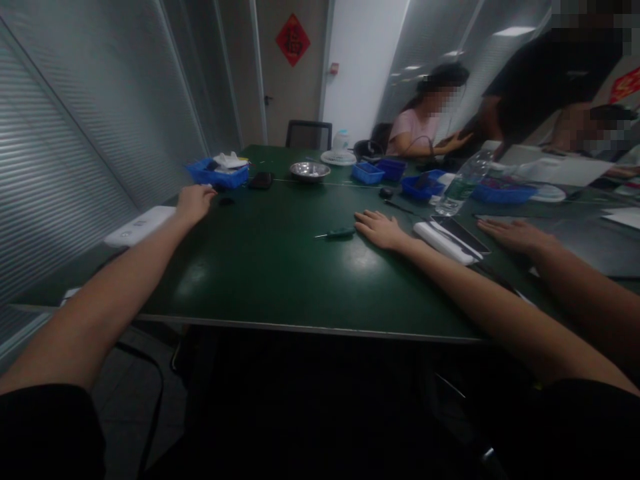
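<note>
Head view: green-handled screwdriver (341,233) lies on the green desk (260,267), tip pointing left, handle end right by the right hand (383,230); can't tell if they touch. Right hand palm down on the desk, fingers extended, loosely spread, nothing gripped. Left hand (196,202) reaches out to the near edge of a blue tray (233,177), fingers bent; can't tell whether it pinches anything. Small dark item (227,201) on the desk just beside it, dark flat object (261,180) right of the tray, white case (143,225) by the left forearm. Metal bowl (310,172) farther back, mid-desk. Right of the right hand: white oblong box (445,242), plastic bottle (461,185), tilted in view, then a co-worker's hand (517,237), flat. Person in pink top (414,128) at far right side; red diamond sign (293,40) on the door behind.
</note>
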Motion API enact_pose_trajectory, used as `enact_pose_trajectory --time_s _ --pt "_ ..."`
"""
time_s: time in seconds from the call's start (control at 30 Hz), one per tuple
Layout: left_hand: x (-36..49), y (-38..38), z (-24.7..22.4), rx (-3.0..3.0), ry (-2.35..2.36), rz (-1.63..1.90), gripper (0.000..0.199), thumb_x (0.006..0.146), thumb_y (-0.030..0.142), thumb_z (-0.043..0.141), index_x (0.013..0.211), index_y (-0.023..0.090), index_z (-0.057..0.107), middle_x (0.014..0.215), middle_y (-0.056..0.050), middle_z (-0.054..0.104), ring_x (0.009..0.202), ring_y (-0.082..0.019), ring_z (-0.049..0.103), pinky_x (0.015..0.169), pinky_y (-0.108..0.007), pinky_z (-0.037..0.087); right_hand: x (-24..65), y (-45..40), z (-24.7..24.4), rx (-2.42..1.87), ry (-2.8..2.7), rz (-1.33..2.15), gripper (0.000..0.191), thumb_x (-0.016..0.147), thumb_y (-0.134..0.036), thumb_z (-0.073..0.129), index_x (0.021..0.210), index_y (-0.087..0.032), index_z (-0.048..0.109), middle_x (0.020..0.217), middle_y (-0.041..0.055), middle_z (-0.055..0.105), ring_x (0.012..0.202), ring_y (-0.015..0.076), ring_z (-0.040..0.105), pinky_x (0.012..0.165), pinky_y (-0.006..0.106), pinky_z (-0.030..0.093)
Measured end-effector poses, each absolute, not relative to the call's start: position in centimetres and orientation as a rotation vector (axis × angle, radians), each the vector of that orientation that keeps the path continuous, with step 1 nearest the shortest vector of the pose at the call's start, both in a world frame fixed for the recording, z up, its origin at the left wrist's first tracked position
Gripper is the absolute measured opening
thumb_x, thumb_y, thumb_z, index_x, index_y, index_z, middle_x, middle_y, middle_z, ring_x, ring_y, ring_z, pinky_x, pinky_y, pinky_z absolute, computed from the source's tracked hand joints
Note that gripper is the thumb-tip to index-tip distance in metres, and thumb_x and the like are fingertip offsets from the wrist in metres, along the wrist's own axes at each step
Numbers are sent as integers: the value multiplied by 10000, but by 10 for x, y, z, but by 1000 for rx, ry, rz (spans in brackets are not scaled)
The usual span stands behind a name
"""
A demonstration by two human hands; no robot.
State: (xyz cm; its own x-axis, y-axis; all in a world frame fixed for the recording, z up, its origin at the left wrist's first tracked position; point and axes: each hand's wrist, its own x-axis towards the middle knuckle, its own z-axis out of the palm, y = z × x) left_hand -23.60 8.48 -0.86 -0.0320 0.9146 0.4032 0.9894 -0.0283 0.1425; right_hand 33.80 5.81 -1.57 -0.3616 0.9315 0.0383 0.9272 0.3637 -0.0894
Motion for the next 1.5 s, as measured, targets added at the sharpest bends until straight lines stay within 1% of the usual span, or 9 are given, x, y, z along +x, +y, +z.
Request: enact_pose_trajectory --time_s 0.1,0.2,0.37,0.47,0.63,0.9,1.13,1.37,1.5 --pt "-233 90 -6 -2047 -2080 -669 405 996 328 468 1206 124 747 1225 -141 729 1159 -327 623 1060 -440 417 338 59 -16 -1715 -2534 55 707 1042 -657 200 1637 -301 333 1701 126 287 1543 442 262 1138 807 206" --pt "-228 93 -5 -2012 -2184 -856 351 939 319 568 1177 148 761 1167 -118 750 1111 -306 656 1053 -427 452 338 59 -17 -1718 -2531 44 702 1042 -656 203 1635 -304 338 1698 126 295 1537 443 278 1135 809 213" --pt "-220 96 -7 -1942 -2372 -1153 331 883 239 663 1180 118 748 984 -96 760 894 -209 709 881 -299 545 338 58 -18 -1726 -2530 34 721 1037 -670 179 1632 -300 344 1696 131 298 1532 446 286 1128 815 215" --pt "-218 95 -7 -1932 -2412 -1256 312 880 223 677 1160 101 743 929 -87 754 821 -189 705 828 -282 552 339 59 -18 -1723 -2530 35 727 1034 -674 172 1633 -300 345 1696 128 299 1534 443 282 1133 812 217" --pt "-213 95 -11 -1844 -2289 -1262 216 834 267 762 1022 162 790 981 -69 770 932 -226 697 963 -339 512 339 60 -18 -1715 -2535 39 733 1032 -680 167 1636 -302 337 1693 124 307 1535 442 283 1132 809 226" --pt "-201 98 -20 -1847 -2309 -1239 176 804 258 783 967 197 812 987 -58 784 940 -240 712 942 -328 519 339 59 -19 -1708 -2521 28 731 1031 -685 173 1627 -305 357 1688 130 319 1527 451 297 1123 820 222" --pt "-203 97 -22 -1863 -2292 -1232 228 810 266 788 1026 197 814 1016 -53 789 972 -231 711 947 -322 529 341 62 -20 -1689 -2526 41 736 1024 -696 186 1624 -309 360 1690 130 313 1529 455 285 1119 828 217" --pt "-201 95 -22 -1716 -2411 -1349 246 763 300 827 982 188 832 928 -51 792 902 -233 715 898 -316 542 342 65 -22 -1708 -2527 21 734 1022 -698 183 1625 -317 356 1685 126 325 1525 440 302 1122 816 232" --pt "-199 91 -20 -1687 -2450 -1408 252 724 307 850 952 200 838 913 -45 791 896 -232 714 910 -321 543 341 64 -21 -1708 -2532 24 725 1025 -688 185 1629 -320 346 1692 114 314 1530 433 296 1133 808 222"
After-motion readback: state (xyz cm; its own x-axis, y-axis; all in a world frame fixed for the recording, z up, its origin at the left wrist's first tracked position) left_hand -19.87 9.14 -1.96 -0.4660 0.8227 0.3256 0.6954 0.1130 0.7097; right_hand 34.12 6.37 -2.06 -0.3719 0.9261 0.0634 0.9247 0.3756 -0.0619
